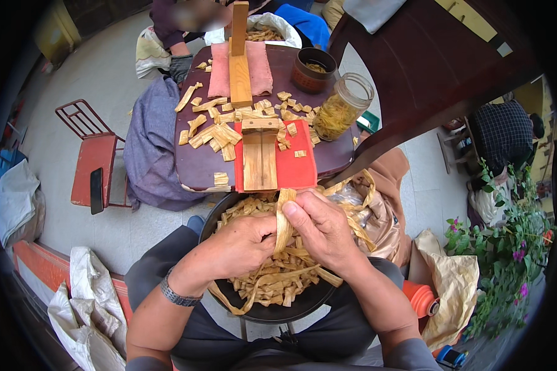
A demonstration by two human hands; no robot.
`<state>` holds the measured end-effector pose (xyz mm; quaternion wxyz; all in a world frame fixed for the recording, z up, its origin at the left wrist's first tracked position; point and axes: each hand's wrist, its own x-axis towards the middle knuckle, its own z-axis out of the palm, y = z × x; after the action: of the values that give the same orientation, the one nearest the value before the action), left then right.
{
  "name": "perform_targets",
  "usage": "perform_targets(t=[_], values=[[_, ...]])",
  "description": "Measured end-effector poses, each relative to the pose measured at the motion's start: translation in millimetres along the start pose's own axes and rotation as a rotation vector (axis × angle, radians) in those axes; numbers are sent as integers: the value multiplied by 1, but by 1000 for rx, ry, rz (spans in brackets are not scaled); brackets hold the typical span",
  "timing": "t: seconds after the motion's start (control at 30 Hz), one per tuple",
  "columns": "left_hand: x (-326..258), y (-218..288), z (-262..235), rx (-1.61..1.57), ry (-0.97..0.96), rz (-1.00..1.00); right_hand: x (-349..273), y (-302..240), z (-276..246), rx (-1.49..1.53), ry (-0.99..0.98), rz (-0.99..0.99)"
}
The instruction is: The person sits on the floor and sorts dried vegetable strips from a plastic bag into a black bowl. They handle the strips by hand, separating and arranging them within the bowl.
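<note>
The strips (283, 230) between the left hand (238, 247) and right hand (323, 230) look like dry, matt, fibrous bark. The pan (272, 312) is dark, dull metal. The table (192, 167) is smooth, glossy brown; the block (260, 154) near its front edge is bare wood, the jar (343, 105) clear glass.

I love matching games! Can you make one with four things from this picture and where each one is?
Things:
1. glass jar
2. wooden block
3. red chair
4. pale strip

Places:
A. in the grip of both hands
B. on the floor, left of the table
C. on the red mat at the table's near edge
D. on the table's right side, next to the brown pot

Pairs: 1-D, 2-C, 3-B, 4-A

The left hand and right hand pinch the strip above a dark bowl full of cut pieces.
</note>
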<state>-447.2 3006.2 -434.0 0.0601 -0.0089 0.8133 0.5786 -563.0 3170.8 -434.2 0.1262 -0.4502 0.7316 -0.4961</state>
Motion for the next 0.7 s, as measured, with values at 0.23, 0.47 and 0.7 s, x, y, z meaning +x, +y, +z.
perform_targets(t=[0.23,0.47,0.7], values=[[2,4,-1,77,280,18,-2,19,0,512,-192,515],[4,-5,0,224,200,130,5,12,-9,1037,-293,1027],[9,-1,-5,-582,112,-288,6,17,-7,281,-169,437]])
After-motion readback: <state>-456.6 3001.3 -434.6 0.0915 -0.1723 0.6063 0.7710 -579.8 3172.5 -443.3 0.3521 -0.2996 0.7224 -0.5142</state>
